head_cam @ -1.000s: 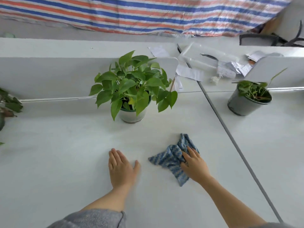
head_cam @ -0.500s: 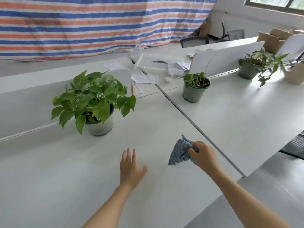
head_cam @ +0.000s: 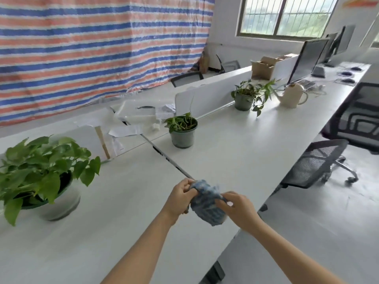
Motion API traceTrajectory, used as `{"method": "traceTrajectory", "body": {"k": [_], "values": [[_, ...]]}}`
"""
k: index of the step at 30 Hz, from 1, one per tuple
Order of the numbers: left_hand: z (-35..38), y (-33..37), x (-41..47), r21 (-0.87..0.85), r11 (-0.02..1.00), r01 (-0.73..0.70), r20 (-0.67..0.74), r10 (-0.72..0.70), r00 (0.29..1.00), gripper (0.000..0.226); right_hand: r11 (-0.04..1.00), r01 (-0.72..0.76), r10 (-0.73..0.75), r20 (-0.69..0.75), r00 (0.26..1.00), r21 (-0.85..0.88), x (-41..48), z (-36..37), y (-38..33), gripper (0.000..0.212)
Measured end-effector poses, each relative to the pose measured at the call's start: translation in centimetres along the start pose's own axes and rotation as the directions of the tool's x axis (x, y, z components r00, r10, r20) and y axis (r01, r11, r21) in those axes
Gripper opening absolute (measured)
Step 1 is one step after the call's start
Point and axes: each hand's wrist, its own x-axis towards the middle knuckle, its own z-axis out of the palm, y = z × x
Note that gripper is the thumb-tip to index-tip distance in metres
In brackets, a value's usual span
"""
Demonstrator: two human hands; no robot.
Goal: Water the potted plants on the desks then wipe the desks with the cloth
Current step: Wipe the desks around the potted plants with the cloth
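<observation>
Gripping the cloth (head_cam: 207, 201) from both sides, the left hand (head_cam: 178, 199) and right hand (head_cam: 238, 208) each close their fingers on an edge, lifting it off the desk (head_cam: 123, 232) at lower centre of the frame, probably to refold or bunch it for wiping. It looks blue and white, soft, crumpled into a loose wad and blurred. Three potted plants sit at left (head_cam: 39, 171), centre (head_cam: 182, 130) and upper right (head_cam: 246, 97), beside a pale watering can (head_cam: 292, 96)

cloth (head_cam: 207, 202): lifted off the bench (head_cam: 123, 232), now bunched
left hand (head_cam: 180, 198): raised from bench, brought onto cloth
</observation>
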Motion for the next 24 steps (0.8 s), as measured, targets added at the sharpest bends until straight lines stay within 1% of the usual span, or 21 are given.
{"method": "traceTrajectory", "body": {"k": [2,4,5,7,9,12,15,16,17,19,20,23,24], "values": [[2.1,1.4,0.7,-0.034,0.999,-0.025,0.025,0.026,0.999,0.01,0.999,0.003,-0.006,0.083,0.997,0.037,-0.6,-1.2,2.0,0.028],[4.6,2.8,1.5,-0.06,0.997,-0.041,0.069,0.045,0.997,0.01,0.99,-0.023,0.001,0.155,0.988,0.139,-1.0,-3.1,4.2,0.025],[5.5,3.1,1.9,-0.07,0.997,-0.043,0.09,0.05,0.995,0.012,0.981,-0.05,0.017,0.175,0.984,0.189,-0.9,-4.0,5.0,0.028],[7.4,3.7,2.6,-0.092,0.995,-0.042,0.125,0.054,0.991,0.012,0.962,-0.101,0.053,0.189,0.98,0.254,-0.9,-5.9,6.8,0.037],[9.5,4.4,3.2,-0.134,0.989,-0.055,0.11,0.07,0.991,0.009,0.943,-0.126,0.069,0.189,0.979,0.307,-0.9,-7.6,8.6,0.044],[12.6,5.2,3.6,-0.237,0.97,-0.047,0.098,0.072,0.993,0.019,0.898,-0.192,0.119,0.201,0.972,0.396,-1.2,-9.4,11.3,0.051],[15.2,5.1,4.1,-0.29,0.957,-0.016,0.107,0.049,0.993,0.023,0.882,-0.233,0.147,0.232,0.962,0.41,-1.5,-10.3,13.6,0.06],[16.1,5.1,4.4,-0.301,0.953,-0.001,0.111,0.036,0.993,0.024,0.881,-0.232,0.138,0.245,0.96,0.412,-1.5,-10.7,14.2,0.059],[16.8,4.9,4.7,-0.306,0.952,0.021,0.112,0.014,0.994,0.024,0.877,-0.237,0.135,0.26,0.956,0.417,-1.6,-11.0,14.7,0.052],[17.6,4.7,5.0,-0.316,0.947,0.063,0.13,-0.023,0.991,0.026,0.882,-0.242,0.142,0.262,0.955,0.405,-1.4,-11.1,15.4,0.03],[18.1,4.5,5.4,-0.318,0.945,0.081,0.136,-0.039,0.99,0.027,0.886,-0.244,0.156,0.242,0.958,0.394,-1.1,-11.0,16.2,0.025],[17.8,3.3,6.4,-0.294,0.943,0.158,0.122,-0.126,0.984,0.024,0.871,-0.278,0.2,0.225,0.954,0.405,-0.4,-10.8,17.7,0.028],[17.5,2.8,6.8,-0.28,0.94,0.194,0.116,-0.167,0.979,0.022,0.858,-0.299,0.221,0.225,0.949,0.417,-0.1,-10.8,18.1,0.027]]}}
